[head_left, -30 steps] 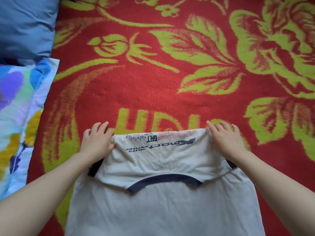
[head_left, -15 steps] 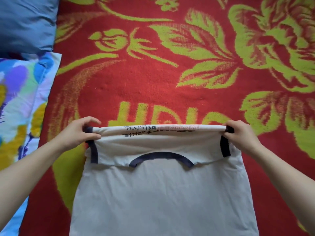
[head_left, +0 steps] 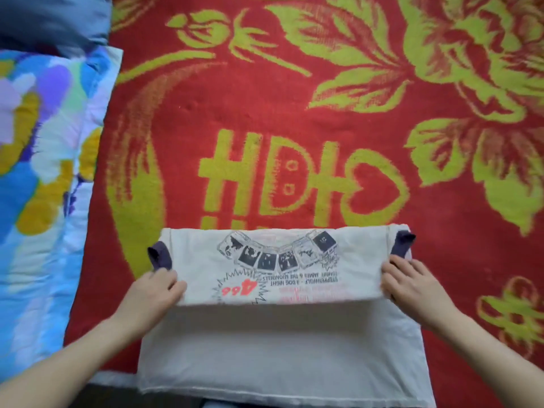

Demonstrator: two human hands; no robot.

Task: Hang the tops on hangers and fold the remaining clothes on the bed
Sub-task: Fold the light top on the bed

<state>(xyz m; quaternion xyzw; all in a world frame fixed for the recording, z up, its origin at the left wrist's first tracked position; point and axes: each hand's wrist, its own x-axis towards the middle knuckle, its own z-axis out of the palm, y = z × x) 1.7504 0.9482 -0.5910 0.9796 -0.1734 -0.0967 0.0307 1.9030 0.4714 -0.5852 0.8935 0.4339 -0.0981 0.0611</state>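
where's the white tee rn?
Head view, bottom centre: the white T-shirt lies on the red floral blanket, its printed fold gripped by the left hand and right hand at its sides.

The T-shirt (head_left: 279, 319) is off-white with dark navy sleeve cuffs. It lies flat in the lower centre of the frame. Its upper part is folded over toward the bottom of the frame and forms a horizontal band across the garment. The far fold line of the band is straight and level. The band shows a print that reads upside down: a curved row of black-and-white tilted picture panels, a red starburst with numerals, and lines of black and faded red text. One navy cuff protrudes at each end of the band. Below the band, plain fabric extends to the hem at the bottom edge of the frame.
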